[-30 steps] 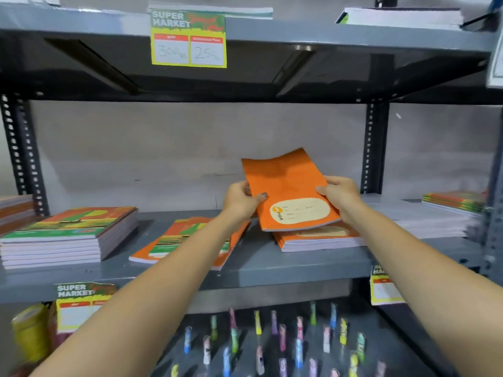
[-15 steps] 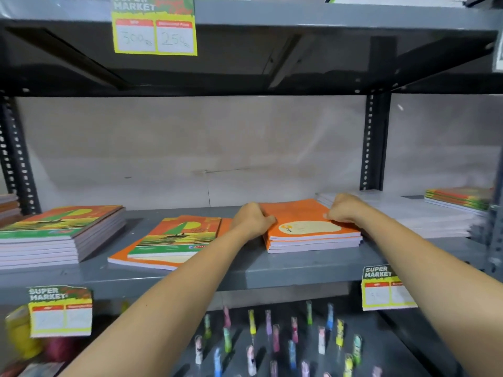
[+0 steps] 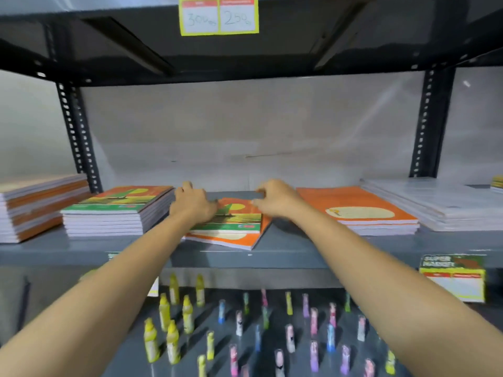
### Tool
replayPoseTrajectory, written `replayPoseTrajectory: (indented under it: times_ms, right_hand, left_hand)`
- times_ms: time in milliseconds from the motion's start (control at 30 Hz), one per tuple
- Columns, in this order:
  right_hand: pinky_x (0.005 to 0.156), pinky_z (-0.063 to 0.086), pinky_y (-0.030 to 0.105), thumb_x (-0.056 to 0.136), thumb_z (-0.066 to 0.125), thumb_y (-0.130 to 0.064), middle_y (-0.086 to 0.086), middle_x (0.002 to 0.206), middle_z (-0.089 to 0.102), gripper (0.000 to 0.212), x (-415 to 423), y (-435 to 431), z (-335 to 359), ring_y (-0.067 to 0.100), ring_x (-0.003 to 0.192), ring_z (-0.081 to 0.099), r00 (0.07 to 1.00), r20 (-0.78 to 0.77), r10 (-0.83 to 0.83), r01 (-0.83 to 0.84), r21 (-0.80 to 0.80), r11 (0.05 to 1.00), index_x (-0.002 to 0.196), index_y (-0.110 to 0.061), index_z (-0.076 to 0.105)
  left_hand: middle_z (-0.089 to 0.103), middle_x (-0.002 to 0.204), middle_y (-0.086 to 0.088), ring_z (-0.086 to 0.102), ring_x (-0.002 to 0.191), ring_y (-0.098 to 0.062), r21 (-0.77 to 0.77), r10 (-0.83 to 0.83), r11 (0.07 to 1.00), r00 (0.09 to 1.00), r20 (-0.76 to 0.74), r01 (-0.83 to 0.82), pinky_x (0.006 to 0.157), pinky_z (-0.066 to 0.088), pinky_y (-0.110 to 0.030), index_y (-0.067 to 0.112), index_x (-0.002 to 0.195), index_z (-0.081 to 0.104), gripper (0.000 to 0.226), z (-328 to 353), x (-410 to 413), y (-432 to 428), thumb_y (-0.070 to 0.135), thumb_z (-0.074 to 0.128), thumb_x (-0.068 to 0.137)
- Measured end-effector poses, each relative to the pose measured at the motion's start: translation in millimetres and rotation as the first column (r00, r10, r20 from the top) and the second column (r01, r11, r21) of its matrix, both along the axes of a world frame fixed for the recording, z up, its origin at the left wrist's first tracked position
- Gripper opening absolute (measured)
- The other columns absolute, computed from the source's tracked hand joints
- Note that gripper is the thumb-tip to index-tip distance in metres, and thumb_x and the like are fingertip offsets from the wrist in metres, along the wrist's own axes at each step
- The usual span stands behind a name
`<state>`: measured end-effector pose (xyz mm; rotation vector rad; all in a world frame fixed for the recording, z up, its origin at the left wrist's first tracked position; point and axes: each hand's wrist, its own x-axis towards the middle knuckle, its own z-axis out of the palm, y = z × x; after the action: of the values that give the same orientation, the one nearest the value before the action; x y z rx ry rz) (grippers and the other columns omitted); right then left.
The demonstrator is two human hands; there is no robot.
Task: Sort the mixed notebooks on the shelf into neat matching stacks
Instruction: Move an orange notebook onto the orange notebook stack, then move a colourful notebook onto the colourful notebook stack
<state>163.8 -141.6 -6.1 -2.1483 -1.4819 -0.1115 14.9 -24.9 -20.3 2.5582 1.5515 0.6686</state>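
Note:
A mixed pile sits mid-shelf: a green-and-orange picture notebook [image 3: 231,223] lies on plain orange notebooks [image 3: 239,239]. My left hand [image 3: 193,202] rests on the picture notebook's left edge; motion blur hides its grip. My right hand [image 3: 275,198] hovers at the pile's far right corner, fingers curled and holding nothing. To the right stands a neat plain orange stack [image 3: 359,210]. On the left is a taller stack of picture notebooks [image 3: 117,210].
A further notebook stack [image 3: 35,205] sits at the far left and a white stack [image 3: 435,202] at the far right. The grey shelf [image 3: 299,251] carries price tags [image 3: 453,278]. Several small coloured bottles [image 3: 272,327] stand on the shelf below.
The orange notebook I held was laid on the right-hand orange stack. Both hands let go of it and moved left to the mixed pile. The view shifted left and down.

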Motion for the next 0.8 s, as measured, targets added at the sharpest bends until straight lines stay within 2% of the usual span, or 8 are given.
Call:
replayPoseTrajectory:
  times_ms: [100, 267, 433, 533, 600, 633, 700, 800]
  right_hand:
    - [0.103, 0.040, 0.037, 0.089, 0.050, -0.048, 0.015, 0.147, 0.044, 0.067, -22, 22, -16, 0.033, 0.132, 0.043, 1.000, -0.002, 0.012, -0.012, -0.165, 0.986, 0.142, -0.010, 0.036]
    - [0.109, 0.035, 0.045, 0.090, 0.039, -0.055, 0.014, 0.153, 0.034, 0.077, -28, 35, -38, 0.034, 0.139, 0.033, 0.997, -0.011, -0.070, 0.067, -0.186, 0.980, 0.149, -0.012, 0.015]
    - [0.115, -0.002, 0.060, 0.091, 0.028, -0.059, 0.011, 0.157, 0.027, 0.073, -34, 35, -41, 0.032, 0.145, 0.023, 0.993, 0.031, -0.113, 0.117, -0.240, 0.964, 0.151, -0.022, 0.008]
    - [0.116, -0.005, 0.058, 0.090, 0.036, -0.059, 0.010, 0.157, 0.027, 0.080, -32, 29, -40, 0.032, 0.146, 0.021, 0.991, -0.060, -0.118, 0.106, -0.172, 0.979, 0.151, -0.020, 0.005]
    - [0.118, -0.001, 0.054, 0.091, 0.042, -0.053, 0.011, 0.158, 0.024, 0.082, -31, 24, -39, 0.032, 0.146, 0.019, 0.983, -0.158, -0.091, 0.079, -0.081, 0.994, 0.151, -0.019, -0.001]
    - [0.119, 0.003, 0.051, 0.093, 0.044, -0.047, 0.012, 0.158, 0.022, 0.081, -32, 22, -38, 0.033, 0.146, 0.018, 0.973, -0.228, -0.042, 0.043, -0.002, 0.999, 0.151, -0.018, -0.004]
    - [0.119, 0.015, 0.042, 0.096, 0.046, -0.031, 0.013, 0.159, 0.016, 0.079, -32, 18, -31, 0.028, 0.146, 0.018, 0.910, -0.393, 0.129, -0.030, 0.248, 0.968, 0.151, -0.018, -0.008]
    - [0.116, 0.025, 0.037, 0.096, 0.046, -0.017, 0.005, 0.159, 0.020, 0.073, -29, 13, -16, 0.022, 0.143, 0.027, 0.824, -0.498, 0.271, 0.052, 0.543, 0.838, 0.152, -0.018, -0.001]
  left_hand:
    - [-0.002, 0.160, -0.015, -0.001, 0.147, -0.035, -0.137, 0.052, 0.988, 0.985, -0.166, -0.075, 0.118, 0.006, -0.052, 0.008, 0.143, 0.035, 0.079, -16, -10, 4, 0.065, 0.027, 0.089]
    - [0.001, 0.162, -0.010, -0.003, 0.149, -0.030, -0.160, 0.017, 0.986, 0.983, -0.185, -0.047, 0.115, -0.005, -0.061, 0.017, 0.143, 0.037, 0.071, -20, -10, 9, 0.062, 0.024, 0.090]
    - [0.044, 0.147, -0.010, 0.028, 0.141, -0.036, -0.253, 0.020, 0.966, 0.989, -0.143, -0.056, 0.111, -0.008, -0.067, 0.017, 0.127, 0.053, 0.064, -17, -12, 6, 0.062, 0.026, 0.090]
    - [0.051, 0.140, -0.009, 0.032, 0.139, -0.035, -0.264, 0.013, 0.964, 0.999, -0.033, -0.022, 0.111, -0.006, -0.066, 0.017, 0.120, 0.055, 0.054, -15, -12, 1, 0.057, 0.033, 0.091]
    - [0.057, 0.133, -0.009, 0.040, 0.134, -0.034, -0.240, 0.009, 0.970, 0.988, 0.156, 0.029, 0.114, 0.003, -0.063, 0.017, 0.113, 0.054, 0.041, -13, -10, -6, 0.049, 0.040, 0.092]
    - [0.059, 0.129, -0.008, 0.047, 0.128, -0.034, -0.210, -0.015, 0.974, 0.943, 0.331, 0.089, 0.115, 0.014, -0.058, 0.017, 0.115, 0.052, 0.035, -11, -8, -9, 0.043, 0.044, 0.093]
    - [0.061, 0.123, -0.008, 0.057, 0.112, -0.027, -0.087, -0.136, 0.959, 0.705, 0.696, 0.270, 0.101, 0.041, -0.041, 0.014, 0.124, 0.047, 0.033, -8, -4, -16, 0.025, 0.050, 0.093]
    - [0.056, 0.120, 0.002, 0.056, 0.102, -0.010, 0.212, -0.366, 0.893, 0.367, 0.855, 0.398, 0.083, 0.046, -0.013, 0.013, 0.132, 0.042, 0.041, 4, -9, -28, 0.011, 0.051, 0.093]
